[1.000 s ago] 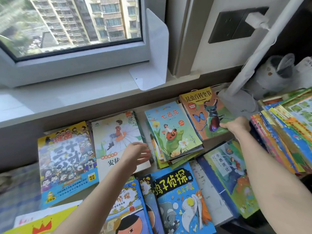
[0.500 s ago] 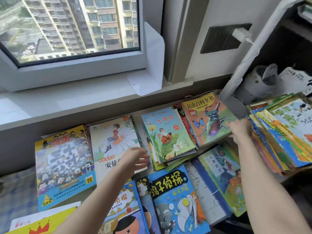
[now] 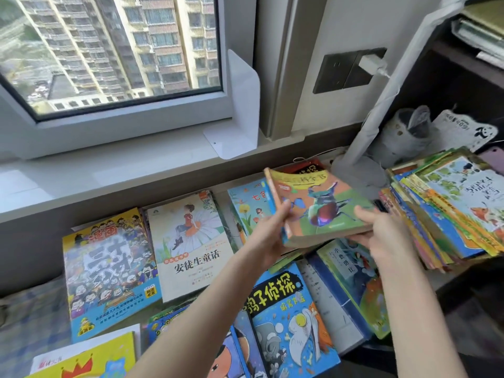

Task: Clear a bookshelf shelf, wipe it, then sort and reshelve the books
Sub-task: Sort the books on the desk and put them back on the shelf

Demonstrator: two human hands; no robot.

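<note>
A thick orange insect book [image 3: 316,205] with a beetle on its cover is lifted above the spread of books. My left hand [image 3: 268,236] grips its left edge, thumb on the cover. My right hand [image 3: 381,230] holds its right edge from below, thumb on top. Beneath it lie a blue flower book [image 3: 249,205] and a green picture book [image 3: 351,279]. Further left lie a white fairy-tale book [image 3: 191,246] and a blue comic book [image 3: 109,271]. A blue detective book [image 3: 286,315] lies near me.
A white metal bookend [image 3: 240,110] stands on the windowsill [image 3: 109,165]. A tilted stack of thin picture books [image 3: 447,211] fills the right. A white lamp pole [image 3: 387,99] rises behind it, with a charger in the wall socket [image 3: 351,69]. Dark shelving stands at far right.
The insect book was lying flat under my right hand; both hands now hold it lifted off the pile. My left hand moved right from the white fairy-tale book to this book.
</note>
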